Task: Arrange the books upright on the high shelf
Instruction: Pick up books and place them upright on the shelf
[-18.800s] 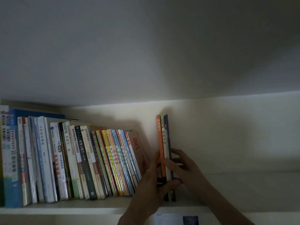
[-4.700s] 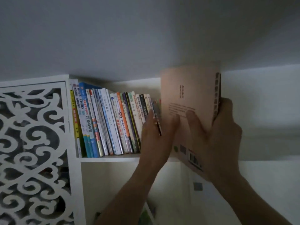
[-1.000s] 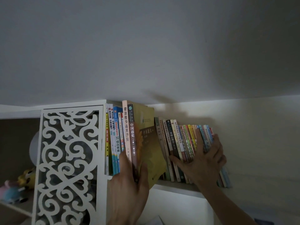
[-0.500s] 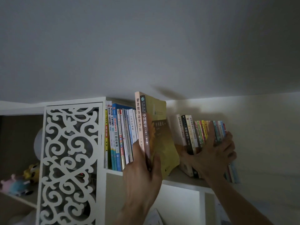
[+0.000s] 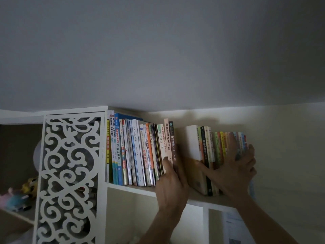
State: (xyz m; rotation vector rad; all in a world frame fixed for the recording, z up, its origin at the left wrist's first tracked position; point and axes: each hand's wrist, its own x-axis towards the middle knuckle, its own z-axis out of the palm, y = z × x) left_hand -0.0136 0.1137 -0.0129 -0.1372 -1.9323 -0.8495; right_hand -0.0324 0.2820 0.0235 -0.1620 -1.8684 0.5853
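A row of upright books stands on the high white shelf, against the left wall panel. My left hand grips two tall books, a pale one and a dark one, standing at the right end of that row. A gap separates them from a second group of books farther right. My right hand lies flat with spread fingers across the spines of that group, holding it back.
A white carved lattice panel closes the cabinet on the left. Soft toys sit on a lower shelf at far left. The ceiling hangs close above the books. Bare shelf and wall continue to the right.
My left hand has pushed the two tall books onto the shelf, upright against the left row. My right hand has kept the right group pressed aside, widening the gap.
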